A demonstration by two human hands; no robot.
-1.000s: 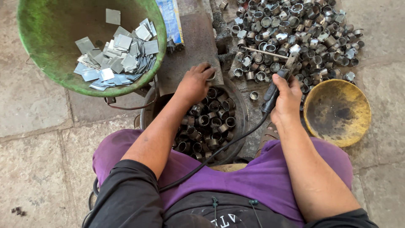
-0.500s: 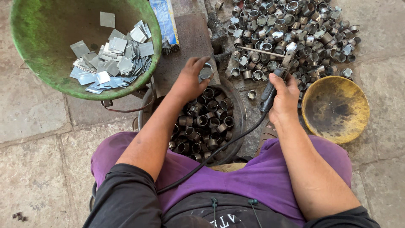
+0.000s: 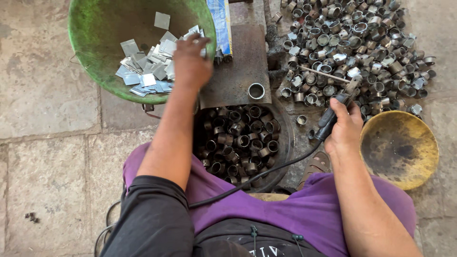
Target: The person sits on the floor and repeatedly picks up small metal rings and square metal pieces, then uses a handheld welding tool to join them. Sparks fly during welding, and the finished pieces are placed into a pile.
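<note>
Two hands work apart. Left hand [image 3: 190, 59] reaches into the green bowl [image 3: 90, 28], fingers curled over metal squares [image 3: 147, 71]. Right hand [image 3: 345, 128] grips a black corded tool [image 3: 328, 119].

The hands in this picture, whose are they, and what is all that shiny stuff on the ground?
They belong to one person sitting on a stone floor. A camera on the person's head looks straight down, so you see arms and lap. The left hand reaches into a green bowl of flat metal squares. The right hand holds a black tool with a cable. Between the knees sits a dark pan full of small metal rings. More rings are heaped above, and one ring stands alone on a metal plate. A yellow bowl lies at the right.
</note>
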